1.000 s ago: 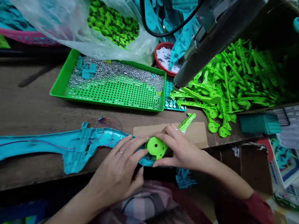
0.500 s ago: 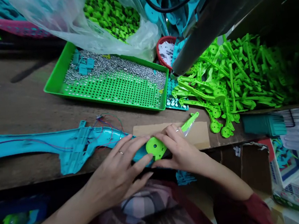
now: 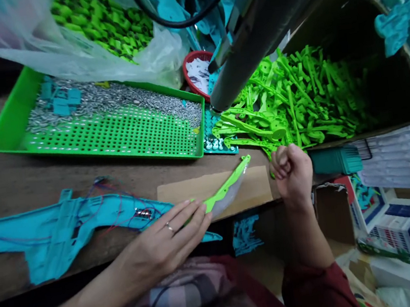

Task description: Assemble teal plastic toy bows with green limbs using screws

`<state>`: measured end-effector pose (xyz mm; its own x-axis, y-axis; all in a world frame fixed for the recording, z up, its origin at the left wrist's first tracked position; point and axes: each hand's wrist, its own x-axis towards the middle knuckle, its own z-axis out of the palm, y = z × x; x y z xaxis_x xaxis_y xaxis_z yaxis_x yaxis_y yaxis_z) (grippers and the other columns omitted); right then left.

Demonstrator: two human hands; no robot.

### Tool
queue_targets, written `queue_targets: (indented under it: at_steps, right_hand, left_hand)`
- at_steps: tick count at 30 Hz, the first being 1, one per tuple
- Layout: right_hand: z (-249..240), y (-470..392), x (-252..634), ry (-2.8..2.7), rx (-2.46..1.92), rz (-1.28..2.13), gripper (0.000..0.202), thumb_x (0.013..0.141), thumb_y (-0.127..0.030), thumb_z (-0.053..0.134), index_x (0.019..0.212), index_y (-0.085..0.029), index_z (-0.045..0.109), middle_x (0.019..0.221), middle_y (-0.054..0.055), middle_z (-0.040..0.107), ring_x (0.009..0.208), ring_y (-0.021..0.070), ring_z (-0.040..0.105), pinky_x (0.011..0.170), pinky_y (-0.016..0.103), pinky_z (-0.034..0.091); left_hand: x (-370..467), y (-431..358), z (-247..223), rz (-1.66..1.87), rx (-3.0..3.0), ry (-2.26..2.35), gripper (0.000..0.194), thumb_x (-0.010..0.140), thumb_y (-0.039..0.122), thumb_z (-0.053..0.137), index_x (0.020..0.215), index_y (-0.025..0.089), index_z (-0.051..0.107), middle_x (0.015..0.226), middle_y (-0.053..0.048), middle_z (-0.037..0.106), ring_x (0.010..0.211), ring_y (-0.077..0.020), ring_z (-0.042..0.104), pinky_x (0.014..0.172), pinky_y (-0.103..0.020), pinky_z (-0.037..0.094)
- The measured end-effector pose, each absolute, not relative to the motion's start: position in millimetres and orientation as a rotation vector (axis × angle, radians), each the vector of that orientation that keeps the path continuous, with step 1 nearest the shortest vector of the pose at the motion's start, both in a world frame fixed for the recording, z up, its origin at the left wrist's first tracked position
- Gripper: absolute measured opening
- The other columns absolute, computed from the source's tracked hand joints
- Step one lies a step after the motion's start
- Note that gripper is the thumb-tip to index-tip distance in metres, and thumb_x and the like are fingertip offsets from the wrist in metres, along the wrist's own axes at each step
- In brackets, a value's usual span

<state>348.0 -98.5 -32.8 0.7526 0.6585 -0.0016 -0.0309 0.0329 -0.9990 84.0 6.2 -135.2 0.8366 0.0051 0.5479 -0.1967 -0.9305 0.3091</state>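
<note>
My left hand (image 3: 177,231) lies with its fingers together over a bright green plastic arm (image 3: 227,183), pressing it against a blue plastic shell (image 3: 100,211). The thumb and the arm's round end are hidden under this hand. A clear plastic sheet piece (image 3: 229,198) hangs along the arm's lower side. Red and dark wires run inside the shell, which stretches left along the table's front edge. My right hand (image 3: 292,170) is raised in a closed fist in front of the pile of green arms (image 3: 295,97). Whatever its curled fingers may hold is hidden.
A green perforated tray (image 3: 113,135) with many small screws stands behind the shell. Beyond it are a plastic bag (image 3: 164,64) of green pieces and a red basket (image 3: 191,83). A dark metal column (image 3: 231,65) slants over the table. Cardboard (image 3: 257,184) lies under the arm.
My right hand has let go of the green arm and moved right, closing into a fist. My left hand now covers the arm's round end. The view has shifted to the right.
</note>
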Motion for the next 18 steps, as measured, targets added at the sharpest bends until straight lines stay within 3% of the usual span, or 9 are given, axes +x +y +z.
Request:
queue_targets:
  at_steps: [3, 6, 11, 15, 18]
  right_hand:
    - [-10.1, -95.9, 348.2, -0.557, -1.323, 0.611, 0.051, 0.094, -0.043, 0.055, 0.051, -0.021, 0.037, 0.049, -0.008, 0.018, 0.039, 0.0062, 0.015, 0.036, 0.018, 0.014]
    - [0.3, -88.4, 341.6, -0.619, -1.263, 0.547, 0.059, 0.096, -0.051, 0.048, 0.05, -0.021, 0.027, 0.048, -0.008, 0.012, 0.038, 0.0072, 0.012, 0.035, 0.017, 0.016]
    - [-54.4, -56.8, 326.3, -0.708, -1.362, 0.74, 0.068, 0.085, -0.076, 0.046, 0.044, -0.025, 0.026, 0.042, -0.007, 0.017, 0.038, 0.0085, 0.021, 0.038, 0.022, 0.023]
    - [-71.8, -49.1, 327.1, -0.699, -1.358, 0.888, 0.062, 0.089, -0.064, 0.049, 0.043, -0.025, 0.034, 0.042, -0.006, 0.022, 0.039, 0.0084, 0.023, 0.041, 0.025, 0.022]
    - [-39.3, -66.3, 340.1, -0.773, -1.536, 0.547, 0.057, 0.094, -0.056, 0.046, 0.048, -0.023, 0.038, 0.047, -0.005, 0.028, 0.043, 0.0095, 0.028, 0.045, 0.025, 0.027]
  left_hand:
    - [78.4, -1.7, -131.7, 0.777, 2.638, -0.098, 0.061, 0.092, -0.004, 0.045, 0.15, 0.013, 0.042, 0.134, -0.009, 0.068, 0.14, -0.0277, 0.048, 0.123, -0.046, 0.038]
    - [74.2, -9.0, -127.7, 0.719, 2.589, 0.026, 0.07, 0.092, -0.005, 0.043, 0.157, 0.02, 0.03, 0.134, -0.006, 0.068, 0.138, -0.0252, 0.051, 0.123, -0.045, 0.038]
    - [72.8, -9.5, -125.3, 0.681, 2.606, 0.053, 0.073, 0.092, -0.006, 0.042, 0.158, 0.023, 0.026, 0.137, -0.005, 0.066, 0.136, -0.0242, 0.053, 0.121, -0.046, 0.041]
    - [71.3, -5.6, -129.3, 0.668, 2.65, -0.039, 0.069, 0.093, -0.006, 0.042, 0.156, 0.018, 0.029, 0.136, -0.007, 0.066, 0.139, -0.0257, 0.05, 0.123, -0.046, 0.039]
    - [70.5, -6.9, -133.2, 0.675, 2.629, -0.037, 0.066, 0.094, -0.005, 0.041, 0.156, 0.017, 0.032, 0.135, -0.006, 0.067, 0.138, -0.0252, 0.051, 0.124, -0.045, 0.037]
